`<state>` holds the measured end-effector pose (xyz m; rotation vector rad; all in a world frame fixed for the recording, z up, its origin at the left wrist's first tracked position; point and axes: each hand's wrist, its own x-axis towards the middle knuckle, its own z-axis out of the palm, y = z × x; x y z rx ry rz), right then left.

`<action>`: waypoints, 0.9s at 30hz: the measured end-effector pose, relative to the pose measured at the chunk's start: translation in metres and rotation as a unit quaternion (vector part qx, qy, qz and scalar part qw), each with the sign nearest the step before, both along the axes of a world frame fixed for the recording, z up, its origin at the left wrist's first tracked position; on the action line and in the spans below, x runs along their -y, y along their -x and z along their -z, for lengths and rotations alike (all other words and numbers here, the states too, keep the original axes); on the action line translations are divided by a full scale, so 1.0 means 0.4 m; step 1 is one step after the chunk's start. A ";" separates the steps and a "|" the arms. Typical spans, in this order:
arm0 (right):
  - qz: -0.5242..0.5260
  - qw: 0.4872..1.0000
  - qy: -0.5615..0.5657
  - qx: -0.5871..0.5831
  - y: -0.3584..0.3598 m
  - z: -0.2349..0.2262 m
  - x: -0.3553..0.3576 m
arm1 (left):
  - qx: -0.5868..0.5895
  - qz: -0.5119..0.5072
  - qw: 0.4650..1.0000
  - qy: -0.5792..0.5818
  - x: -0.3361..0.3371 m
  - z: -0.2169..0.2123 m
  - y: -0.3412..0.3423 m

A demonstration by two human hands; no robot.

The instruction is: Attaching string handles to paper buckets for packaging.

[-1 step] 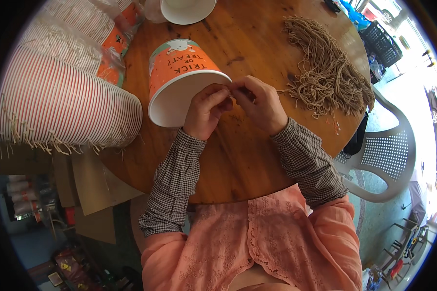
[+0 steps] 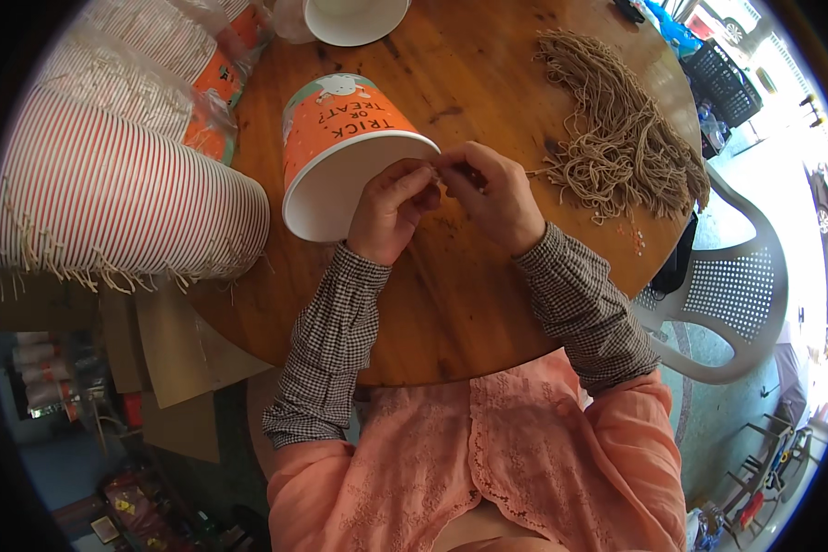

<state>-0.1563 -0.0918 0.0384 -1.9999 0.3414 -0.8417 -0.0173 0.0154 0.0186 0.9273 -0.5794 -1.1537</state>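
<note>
An orange paper bucket [image 2: 345,143] with a white rim and a printed cartoon figure lies on its side, its mouth turned toward me. By the right edge of that rim, my left hand [image 2: 386,212] and my right hand [image 2: 501,202] meet fingertip to fingertip. Both are closed in a pinch. What they pinch is too small and too covered by the fingers to name. To the right of my right hand lies a loose bundle of thin brown cords [image 2: 616,129], one strand end reaching toward that hand.
A long stack of nested striped buckets [image 2: 138,193] lies at the left, short cord ends hanging along it. Plastic-wrapped bucket stacks [image 2: 170,69] sit behind. Another white bucket [image 2: 357,20] is at the far edge. Small orange bits [image 2: 637,241] dot the wooden table [image 2: 432,322]. A grey chair [image 2: 736,285] stands right.
Almost nothing differs. The fingers of my right hand and the bucket's rim have shifted very slightly.
</note>
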 end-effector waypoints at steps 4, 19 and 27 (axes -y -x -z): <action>-0.012 0.990 -0.142 -0.005 0.000 0.010 0.004 | -0.058 -0.012 0.998 0.006 0.005 0.009 0.000; 0.027 0.998 -0.057 0.007 0.005 0.003 0.010 | 0.197 -0.065 0.978 -0.035 -0.006 -0.006 0.016; 0.072 0.995 -0.063 -0.005 0.007 -0.002 0.013 | 0.204 -0.119 0.972 -0.012 -0.006 -0.001 0.016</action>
